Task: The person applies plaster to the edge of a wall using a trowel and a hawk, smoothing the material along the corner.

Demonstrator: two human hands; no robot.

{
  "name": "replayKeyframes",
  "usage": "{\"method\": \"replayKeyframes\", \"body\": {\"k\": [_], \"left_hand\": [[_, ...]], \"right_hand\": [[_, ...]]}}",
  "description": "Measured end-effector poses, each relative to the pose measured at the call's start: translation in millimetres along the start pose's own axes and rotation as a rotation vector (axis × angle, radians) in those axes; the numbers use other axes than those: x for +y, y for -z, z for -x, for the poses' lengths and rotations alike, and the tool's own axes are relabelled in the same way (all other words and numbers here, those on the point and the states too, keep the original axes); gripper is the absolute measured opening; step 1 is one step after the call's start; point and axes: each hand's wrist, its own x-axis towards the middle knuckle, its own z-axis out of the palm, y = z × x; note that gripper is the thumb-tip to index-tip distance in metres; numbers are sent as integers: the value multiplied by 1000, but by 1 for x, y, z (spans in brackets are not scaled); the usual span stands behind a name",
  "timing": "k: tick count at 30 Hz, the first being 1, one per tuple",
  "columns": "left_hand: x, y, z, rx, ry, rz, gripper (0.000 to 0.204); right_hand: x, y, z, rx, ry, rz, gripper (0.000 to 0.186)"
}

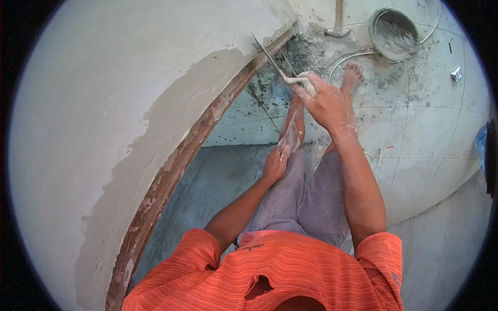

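- The right hand (pixel 327 103) reaches forward on an extended forearm, fingers curled shut around the plaster-smeared handle of a thin metal trowel (pixel 267 53).
- The left hand (pixel 275 163) is held lower, over the legs; its fingers pinch a pale, smeared, pointed flat piece (pixel 291 136).
- A round grey bucket (pixel 386 20) on the tiled floor (pixel 430 129) contains grey mortar (pixel 397 39).
- The trowel's blade slants up-left, its tip near the reddish-brown edge strip (pixel 179 155); contact is unclear.
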Motion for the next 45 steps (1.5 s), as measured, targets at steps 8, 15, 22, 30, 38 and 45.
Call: {"method": "replayKeyframes", "body": {"k": [8, 15, 22, 30, 38, 45], "left_hand": [[6, -6, -3, 12, -99, 135, 48], [1, -14, 0, 52, -103, 189, 40], [19, -5, -4, 69, -118, 135, 43], [-5, -15, 0, 62, -221, 61, 44], [18, -8, -7, 66, -111, 221, 47], [6, -9, -11, -26, 20, 153, 44]], "right_hand": [[-34, -31, 34, 159, 38, 140, 38], [-79, -5, 77, 114, 137, -81, 40], [-12, -11, 7, 141, 26, 73, 39], [-76, 2, 58, 91, 158, 16, 38], [-28, -4, 11, 179, 79, -3, 38], [-36, -8, 11, 88, 54, 92, 38]]}}
